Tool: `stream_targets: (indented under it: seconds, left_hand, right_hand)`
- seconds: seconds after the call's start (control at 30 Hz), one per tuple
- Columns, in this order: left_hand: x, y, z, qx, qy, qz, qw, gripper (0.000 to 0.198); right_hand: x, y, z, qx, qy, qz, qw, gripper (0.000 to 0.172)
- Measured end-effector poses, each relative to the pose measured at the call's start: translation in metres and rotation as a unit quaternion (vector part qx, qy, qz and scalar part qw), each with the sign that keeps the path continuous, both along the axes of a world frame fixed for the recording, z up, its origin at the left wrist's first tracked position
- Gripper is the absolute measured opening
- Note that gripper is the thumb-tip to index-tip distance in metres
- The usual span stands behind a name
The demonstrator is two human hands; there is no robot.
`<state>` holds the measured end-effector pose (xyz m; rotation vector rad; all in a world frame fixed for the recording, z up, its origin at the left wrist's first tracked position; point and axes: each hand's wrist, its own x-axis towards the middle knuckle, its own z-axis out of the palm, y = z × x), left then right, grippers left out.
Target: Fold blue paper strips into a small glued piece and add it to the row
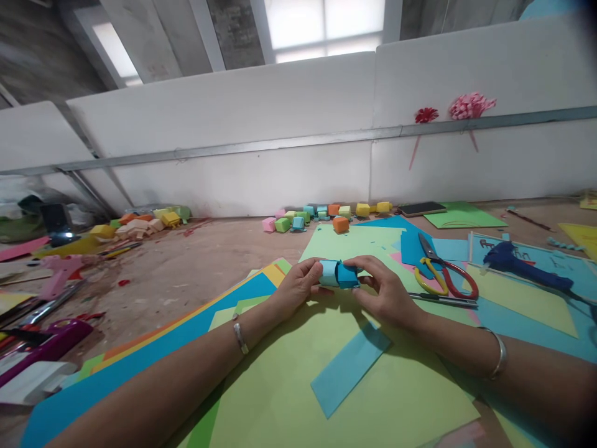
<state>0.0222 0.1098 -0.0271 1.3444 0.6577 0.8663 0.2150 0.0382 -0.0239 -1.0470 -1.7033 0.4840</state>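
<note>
Above the yellow-green paper sheets point(280, 373), my two hands hold a small folded blue paper piece point(347, 274) between them. Its left part is light blue and its right part darker blue; I cannot tell whether these are one piece or two. My left hand point(298, 281) is closed with the thumb on the light-blue end. My right hand point(380, 289) pinches the darker end, fingers over the top and thumb beneath. A light-blue paper strip point(351, 370) lies flat on the sheets, just below my hands.
Small paper cubes point(341, 224) in several colours stand along the back. To the right are red-and-yellow-handled scissors point(443, 274), a utility knife point(443, 300) and a blue glue gun point(527, 267). A pink glue gun point(60, 274) and a purple tool point(51, 348) lie at left.
</note>
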Motion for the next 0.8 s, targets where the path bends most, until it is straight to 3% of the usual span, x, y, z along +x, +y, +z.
stream_targets:
  seconds: [0.3,0.5,0.8]
  left_hand:
    - [0.0,-0.003,0.004,0.054,0.042,-0.034,0.997,0.052]
    - [0.003,-0.01,0.007,0.116,0.105,-0.032,0.987,0.049]
    - [0.007,-0.019,0.009,0.08,0.12,-0.032,0.989,0.048]
  right_hand:
    - [0.001,0.002,-0.003,-0.009,-0.006,-0.012,1.0,0.045]
    - [0.001,0.004,-0.003,-0.028,0.0,-0.028,0.999,0.038]
    - [-0.001,0.001,0.001,-0.034,-0.024,-0.05,0.998,0.042]
